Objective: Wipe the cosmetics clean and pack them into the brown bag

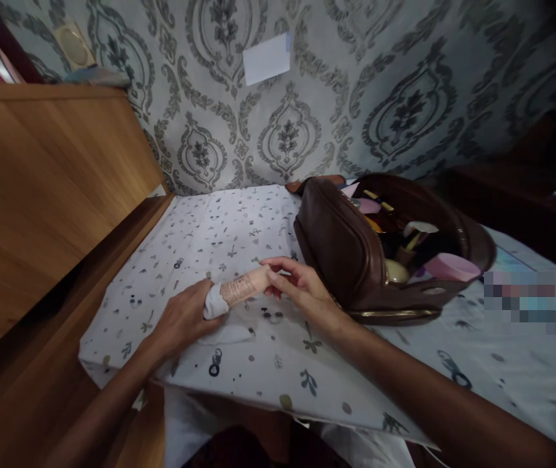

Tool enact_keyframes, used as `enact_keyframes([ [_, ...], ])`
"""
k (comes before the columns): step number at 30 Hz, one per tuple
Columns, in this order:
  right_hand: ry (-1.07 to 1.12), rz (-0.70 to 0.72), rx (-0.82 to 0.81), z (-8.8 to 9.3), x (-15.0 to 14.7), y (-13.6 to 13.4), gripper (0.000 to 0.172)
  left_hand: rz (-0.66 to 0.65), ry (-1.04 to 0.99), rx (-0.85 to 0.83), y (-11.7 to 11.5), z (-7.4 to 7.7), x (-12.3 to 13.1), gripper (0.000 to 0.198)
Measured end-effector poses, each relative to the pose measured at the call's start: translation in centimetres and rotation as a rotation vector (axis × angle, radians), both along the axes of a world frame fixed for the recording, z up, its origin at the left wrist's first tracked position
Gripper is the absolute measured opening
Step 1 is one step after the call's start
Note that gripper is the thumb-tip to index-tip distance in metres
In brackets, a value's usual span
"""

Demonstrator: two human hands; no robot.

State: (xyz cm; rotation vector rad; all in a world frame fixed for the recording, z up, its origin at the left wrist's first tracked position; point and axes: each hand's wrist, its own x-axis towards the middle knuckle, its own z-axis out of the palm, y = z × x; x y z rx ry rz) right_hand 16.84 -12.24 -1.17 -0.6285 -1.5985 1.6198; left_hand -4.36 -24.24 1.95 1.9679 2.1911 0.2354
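A beige cosmetic tube (244,288) with small dark print lies slantwise between my hands, just above the patterned cloth. My left hand (187,315) is closed around its left end, with a white cloth or tissue (216,301) wrapped there between palm and tube. At the other end, the thumb and forefinger of my right hand (302,286) pinch the tube's tip. The remaining right fingers curl loosely beneath. To the right of that hand stands a brown leather toiletry bag (343,244), its top unzipped.
Inside the bag are brushes (415,240), a pink item (450,267) and other cosmetics. A white printed cloth (238,221) covers the table. A wooden panel (58,188) borders it on the left, and a patterned wall (307,130) rises behind. Some blurred-out item lies far right.
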Motion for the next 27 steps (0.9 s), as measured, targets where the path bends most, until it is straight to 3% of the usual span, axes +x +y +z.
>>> enact_keyframes([
  [4, 0.017, 0.026, 0.022, -0.1, 0.0, 0.2, 0.041, -0.036, -0.001, 0.004, -0.2, 0.4, -0.9, 0.021],
  [8, 0.045, 0.040, 0.007, 0.0, 0.0, 0.2, 0.035, -0.040, 0.120, 0.048, -0.4, 0.4, -0.9, 0.025],
  [13, 0.068, 0.047, -0.132, -0.6, -0.4, 0.6, 0.036, -0.064, 0.258, 0.144, -0.7, -0.2, -1.1, 0.022],
  [19, 0.057, 0.028, -0.223, -1.0, -0.3, 1.0, 0.039, -0.153, 0.043, 0.326, -1.0, -1.1, -2.0, 0.014],
  [23, 0.056, 0.016, -0.142, -0.7, -0.1, 0.9, 0.037, -0.073, -0.125, 0.334, -1.0, -0.5, -2.5, 0.026],
  [27, 0.007, 0.031, -0.036, -0.5, -0.1, 0.5, 0.035, 0.040, -0.009, 0.241, -0.8, 0.3, -2.6, 0.027],
])
